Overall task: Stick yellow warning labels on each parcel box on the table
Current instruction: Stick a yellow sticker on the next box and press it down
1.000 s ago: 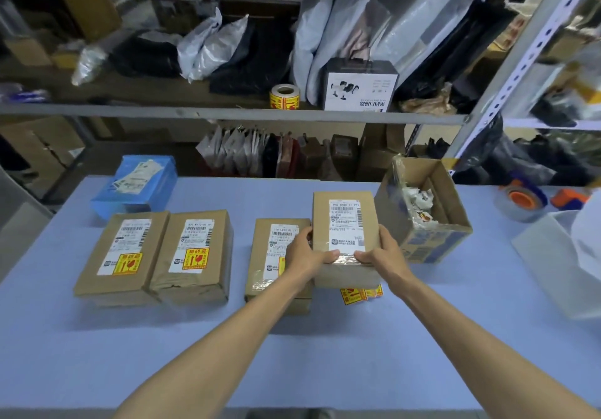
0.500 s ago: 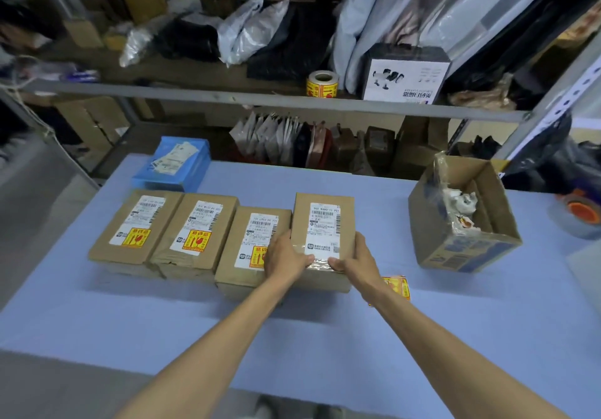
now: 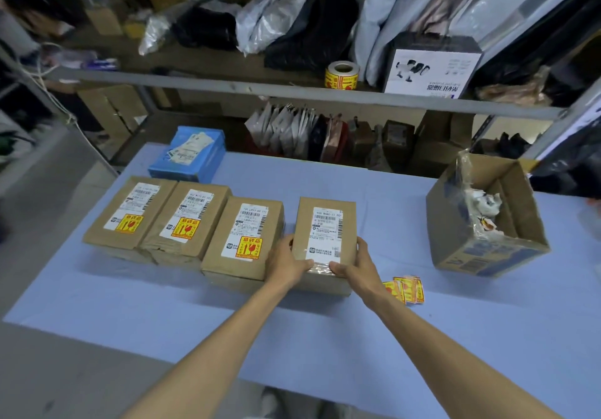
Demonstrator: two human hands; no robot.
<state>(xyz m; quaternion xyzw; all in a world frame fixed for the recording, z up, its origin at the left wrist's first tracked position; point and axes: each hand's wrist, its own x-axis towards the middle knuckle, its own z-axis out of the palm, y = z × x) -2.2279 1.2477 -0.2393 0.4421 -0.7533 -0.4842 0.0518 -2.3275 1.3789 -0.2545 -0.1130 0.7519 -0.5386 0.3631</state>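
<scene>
head view. the unlabelled box (image 3: 325,223) stands on the blue table (image 3: 292,347) and carries only a white shipping slip. the left hand (image 3: 286,264) and right hand (image 3: 356,264) grip its near corners, thumbs on top and fingers curled round the sides. just left of this box, three labelled boxes (image 3: 188,220) sit in a row, the nearest separated from it by a narrow gap. just right of this box, by its front corner, lie the loose yellow labels (image 3: 408,288). well right of it stands an open carton (image 3: 520,249). risks, as judged: pushing the box leftward could knock the row askew. the right forearm passes close over the labels and could sweep or crease them. a label pressed over the barcode would obscure it.
</scene>
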